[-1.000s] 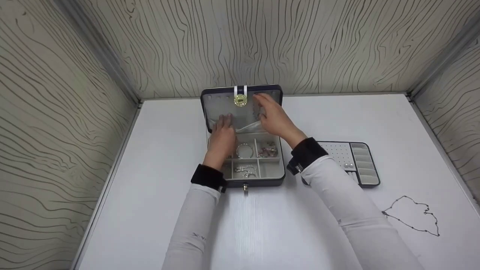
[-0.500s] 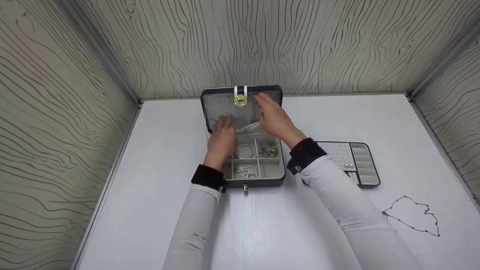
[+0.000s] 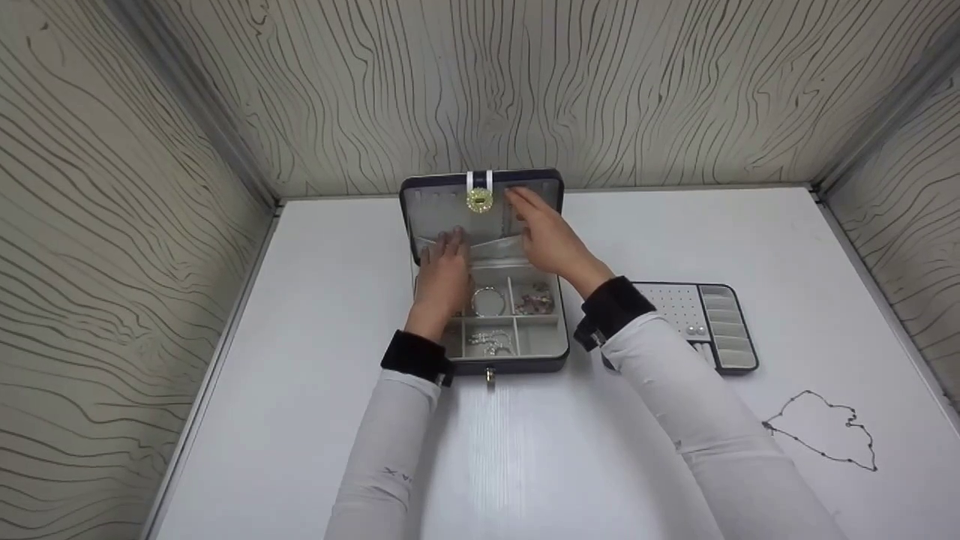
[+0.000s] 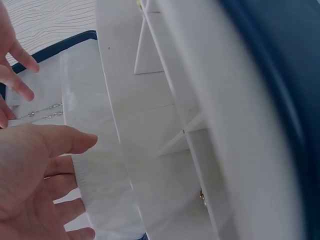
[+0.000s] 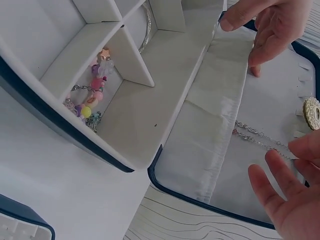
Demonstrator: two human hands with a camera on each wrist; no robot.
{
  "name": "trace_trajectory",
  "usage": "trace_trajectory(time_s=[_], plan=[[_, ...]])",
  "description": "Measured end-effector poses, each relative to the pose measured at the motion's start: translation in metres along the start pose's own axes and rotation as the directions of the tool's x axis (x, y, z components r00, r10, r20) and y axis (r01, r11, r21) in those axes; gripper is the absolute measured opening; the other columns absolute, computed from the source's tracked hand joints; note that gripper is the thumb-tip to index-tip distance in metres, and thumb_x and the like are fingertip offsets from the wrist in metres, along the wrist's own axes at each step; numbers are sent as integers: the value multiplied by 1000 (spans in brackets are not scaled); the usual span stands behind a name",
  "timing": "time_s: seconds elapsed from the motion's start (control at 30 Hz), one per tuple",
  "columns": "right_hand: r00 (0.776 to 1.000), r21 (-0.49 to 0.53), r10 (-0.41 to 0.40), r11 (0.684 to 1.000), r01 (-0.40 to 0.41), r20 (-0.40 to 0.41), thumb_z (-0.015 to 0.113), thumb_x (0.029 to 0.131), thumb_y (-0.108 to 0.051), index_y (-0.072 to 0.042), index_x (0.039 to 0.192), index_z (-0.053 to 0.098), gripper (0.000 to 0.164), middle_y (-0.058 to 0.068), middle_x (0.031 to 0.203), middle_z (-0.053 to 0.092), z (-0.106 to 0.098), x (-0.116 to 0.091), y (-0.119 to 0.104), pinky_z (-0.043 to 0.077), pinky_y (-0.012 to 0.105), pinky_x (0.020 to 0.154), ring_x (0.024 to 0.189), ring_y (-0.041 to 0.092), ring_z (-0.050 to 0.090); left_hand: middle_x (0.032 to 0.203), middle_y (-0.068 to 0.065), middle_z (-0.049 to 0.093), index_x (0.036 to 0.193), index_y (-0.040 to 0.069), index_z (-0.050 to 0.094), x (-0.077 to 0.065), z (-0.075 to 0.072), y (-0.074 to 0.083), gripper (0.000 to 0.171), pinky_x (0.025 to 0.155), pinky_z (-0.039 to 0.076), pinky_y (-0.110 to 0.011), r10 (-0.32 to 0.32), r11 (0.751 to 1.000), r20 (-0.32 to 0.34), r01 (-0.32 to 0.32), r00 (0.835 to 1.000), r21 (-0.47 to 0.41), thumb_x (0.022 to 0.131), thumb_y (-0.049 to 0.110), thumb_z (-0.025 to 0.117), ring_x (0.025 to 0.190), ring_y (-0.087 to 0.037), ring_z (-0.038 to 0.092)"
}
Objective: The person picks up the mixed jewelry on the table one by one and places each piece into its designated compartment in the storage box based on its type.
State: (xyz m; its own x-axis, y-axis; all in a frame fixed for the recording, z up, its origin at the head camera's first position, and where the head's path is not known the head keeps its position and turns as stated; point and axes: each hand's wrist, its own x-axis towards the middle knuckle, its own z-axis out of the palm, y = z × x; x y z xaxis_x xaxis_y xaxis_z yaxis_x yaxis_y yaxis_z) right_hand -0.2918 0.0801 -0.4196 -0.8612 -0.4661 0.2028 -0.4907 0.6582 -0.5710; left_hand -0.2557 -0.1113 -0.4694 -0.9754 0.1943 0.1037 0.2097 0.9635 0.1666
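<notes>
A navy jewelry box (image 3: 525,367) stands with its lid (image 3: 435,214) raised. My left hand (image 3: 444,281) is at the pale fabric pocket (image 5: 210,110) inside the lid; its fingertips touch the pocket's edge, with thumb and fingers apart. Higher in the lid, to the right, is my right hand (image 3: 553,244), fingers spread beside a silver necklace (image 5: 260,134). In the right wrist view the chain runs from near the lid's hooks down to the pocket, where its lower end is hidden. Nothing shows pinched between the right hand's fingers.
A bangle (image 3: 489,301), a colourful beaded bracelet (image 5: 92,100) and sparkling jewelry (image 3: 491,343) lie in the box's compartments. Right of the box is a tray (image 3: 726,326) holding pearl earrings (image 3: 696,330). A dark chain necklace (image 3: 823,455) lies on the white table at right.
The pocket's edge, pulled down earlier, now sits higher and closer to the lid. Both hands stay almost in place.
</notes>
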Motion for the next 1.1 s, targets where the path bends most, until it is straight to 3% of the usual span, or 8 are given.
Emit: trace_trajectory(time_s=[0.43,0.73,0.9,1.1], plan=[[1000,46,2,999,-3,15,41,92,13,0,152,30,62,15,157,26,-1,0,1,42,39,103,125,29,51,156,-16,31,147,0,41,-3,-2,1,68,111,28,-56,8,1000,11,-8,1000,9,89,19,71,143,-35,26],[1000,147,-4,989,1,19,41,90,15,-3,152,32,65,14,156,28,-14,-7,-1,46,40,99,121,31,53,153,-17,35,145,-1,43,-7,-6,-4,62,110,30,-56,32,999,-8,-32,999,-33,90,16,67,141,-38,29],[999,185,-33,982,28,23,46,95,10,-5,150,36,59,12,152,34,-27,-25,-6,49,40,94,118,30,56,148,-22,41,141,-2,47,-17,-10,-9,58,111,31,-53,43,995,-55,-48,998,-86,89,13,68,136,-40,37],[998,210,-45,977,35,39,52,98,2,-2,146,42,48,16,148,40,-47,-68,2,50,46,92,113,30,59,139,-25,49,132,-4,56,-39,-17,-15,48,107,37,-46,70,983,-165,-96,984,-155,87,6,67,127,-41,48]])
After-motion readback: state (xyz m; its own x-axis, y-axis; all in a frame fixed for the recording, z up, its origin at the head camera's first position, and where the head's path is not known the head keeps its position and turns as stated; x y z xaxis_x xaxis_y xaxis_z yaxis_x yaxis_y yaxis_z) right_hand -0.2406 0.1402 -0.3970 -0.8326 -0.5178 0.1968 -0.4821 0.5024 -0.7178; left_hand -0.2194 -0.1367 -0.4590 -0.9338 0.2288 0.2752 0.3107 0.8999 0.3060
